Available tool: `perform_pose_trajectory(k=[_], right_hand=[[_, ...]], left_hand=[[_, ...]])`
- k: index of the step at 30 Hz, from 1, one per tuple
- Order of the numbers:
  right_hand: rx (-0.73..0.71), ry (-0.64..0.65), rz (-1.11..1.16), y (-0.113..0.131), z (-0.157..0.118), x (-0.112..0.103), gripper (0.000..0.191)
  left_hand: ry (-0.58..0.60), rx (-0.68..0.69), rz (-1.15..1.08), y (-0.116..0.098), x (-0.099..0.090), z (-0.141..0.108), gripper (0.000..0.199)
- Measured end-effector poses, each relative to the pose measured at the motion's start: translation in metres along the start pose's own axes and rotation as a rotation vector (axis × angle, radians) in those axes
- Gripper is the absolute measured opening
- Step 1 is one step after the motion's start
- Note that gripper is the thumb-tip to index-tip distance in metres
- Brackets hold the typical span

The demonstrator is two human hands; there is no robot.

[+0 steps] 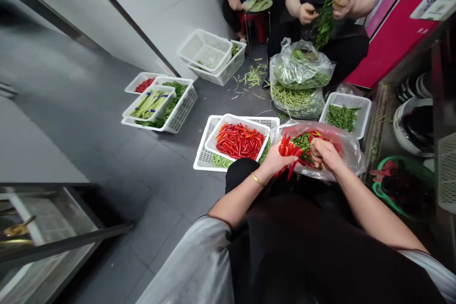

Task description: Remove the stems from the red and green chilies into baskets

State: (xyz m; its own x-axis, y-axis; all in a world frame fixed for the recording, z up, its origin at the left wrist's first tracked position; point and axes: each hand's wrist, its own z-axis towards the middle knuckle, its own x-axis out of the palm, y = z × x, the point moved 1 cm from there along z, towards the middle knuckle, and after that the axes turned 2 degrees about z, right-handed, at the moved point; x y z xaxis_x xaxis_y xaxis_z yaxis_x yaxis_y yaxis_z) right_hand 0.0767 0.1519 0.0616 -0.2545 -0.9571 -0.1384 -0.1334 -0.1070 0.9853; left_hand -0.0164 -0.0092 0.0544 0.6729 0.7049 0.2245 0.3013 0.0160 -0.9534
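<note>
My left hand [275, 159] is closed round a bunch of red chili peppers [285, 147], with their tips sticking out past the fingers. Over a clear plastic bag [351, 154], my right hand [325, 153] has its fingers curled in a pinch. What they hold is hidden. Green stems and more red chilies [302, 142] fill the bag beneath both hands. Left of my left hand, a white basket [210, 145] of loose red chilies [240, 141] sits on a larger white basket [200, 159] with green vegetables in it.
Baskets of bundled greens [151, 104] stand to the left, with nested white baskets [204, 50] farther back. Bags of greens [295, 97] and a basket of leaves [344, 116] lie ahead. Two people handle vegetables [325, 23] opposite. A green tub [379, 192] is at right.
</note>
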Motion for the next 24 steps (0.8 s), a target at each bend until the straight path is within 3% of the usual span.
perform_pose_trajectory(k=[2,6,11,13,15,17,19,21,24], right_hand=[[-0.003,0.049,-0.017,-0.005,-0.009,-0.004,0.057],[-0.173,-0.027,-0.399,-0.009,-0.019,-0.004,0.054],[-0.368,-0.204,-0.935,-0.011,-0.015,-0.004,0.048],[-0.322,-0.252,-1.093,-0.014,-0.008,-0.01,0.048],[-0.15,-0.297,-1.185,-0.021,0.002,-0.022,0.049],[0.096,-0.273,-1.215,-0.033,0.01,-0.04,0.047],[0.299,-0.127,-1.208,-0.049,0.015,-0.06,0.04],[0.423,0.027,-1.2,-0.064,0.015,-0.078,0.04],[0.543,0.108,-1.21,-0.077,0.012,-0.093,0.032]], left_hand=[[0.044,0.026,0.101,-0.006,0.003,0.0,0.048],[0.103,0.025,0.152,-0.002,0.015,0.002,0.053],[0.067,-0.188,-0.068,0.013,0.029,0.007,0.04],[0.058,-0.281,-0.164,0.013,0.033,0.006,0.04],[0.055,-0.297,-0.196,0.006,0.03,0.004,0.041],[0.034,-0.249,-0.172,-0.005,0.014,0.004,0.04],[-0.031,-0.176,-0.111,-0.018,-0.018,0.01,0.039],[-0.152,-0.104,-0.024,-0.026,-0.062,0.024,0.038],[-0.383,-0.074,0.111,-0.018,-0.132,0.06,0.04]])
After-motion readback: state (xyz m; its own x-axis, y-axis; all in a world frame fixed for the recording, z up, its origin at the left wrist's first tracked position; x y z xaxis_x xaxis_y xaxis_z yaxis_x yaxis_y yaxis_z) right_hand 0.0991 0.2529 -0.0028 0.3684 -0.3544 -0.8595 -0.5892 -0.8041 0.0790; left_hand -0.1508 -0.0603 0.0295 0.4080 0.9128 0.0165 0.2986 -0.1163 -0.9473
